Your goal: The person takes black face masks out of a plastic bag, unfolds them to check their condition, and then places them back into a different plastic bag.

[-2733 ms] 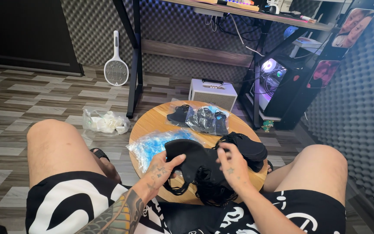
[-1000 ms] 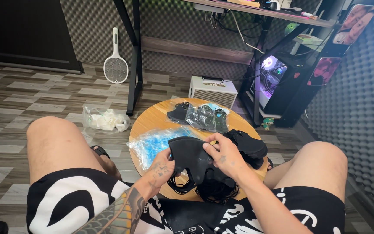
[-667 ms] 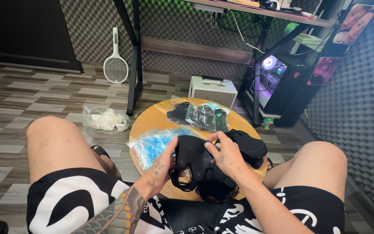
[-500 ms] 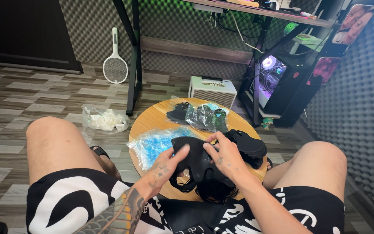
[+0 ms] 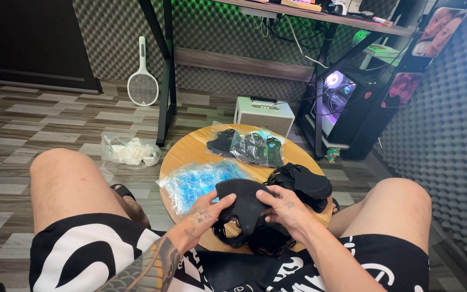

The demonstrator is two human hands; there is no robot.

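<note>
Over the near edge of a small round wooden table (image 5: 190,148), both my hands hold a black face mask (image 5: 242,201). My left hand (image 5: 207,212) pinches its left side. My right hand (image 5: 283,208) grips its right side, fingers curled over the top. Black ear loops hang below the mask, over a heap of more black masks (image 5: 268,243) at the table's near edge. Just right of my hands lies another stack of black masks (image 5: 305,185). A clear plastic bag of blue items (image 5: 198,181) lies left of the mask.
Bagged black masks (image 5: 251,146) lie at the table's far side. On the floor are a bag of white items (image 5: 131,151), a white racket-shaped swatter (image 5: 142,81) and a small white amplifier (image 5: 265,113). A desk leg (image 5: 164,70) and a lit computer case (image 5: 344,103) stand behind. My bare knees flank the table.
My hands have shifted on the black mask, turning and spreading it. It now lies flatter between them. The stacks and bags on the table have not moved.
</note>
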